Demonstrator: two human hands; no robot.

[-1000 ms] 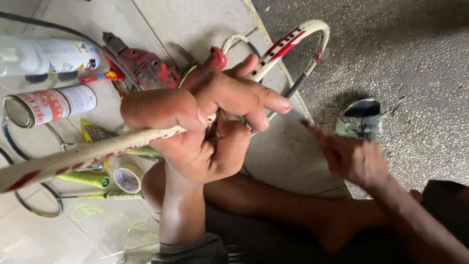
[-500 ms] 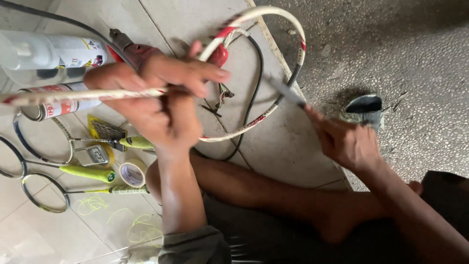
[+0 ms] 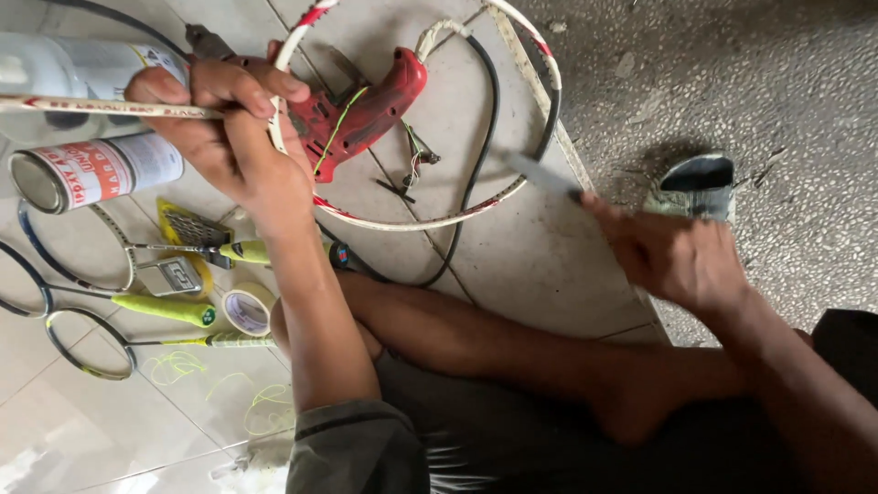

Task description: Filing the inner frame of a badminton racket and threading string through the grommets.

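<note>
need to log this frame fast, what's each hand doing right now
Left hand: closed around the white-and-red racket frame near its shaft.
Right hand: closed on a thin grey tool; motion blur hides what kind.

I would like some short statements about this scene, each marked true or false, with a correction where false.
1. The left hand grips the thin white shaft of the unstrung white-and-red racket frame. True.
2. The right hand is empty. False: it holds a slim grey tool, blurred, whose tip points toward the frame.
3. The red power drill lies on the tiled floor inside the frame's hoop. True.
4. The roll of pale tape stands on top of the red-labelled spray can. False: it lies on the floor beside the green racket handles, apart from the can.
</note>
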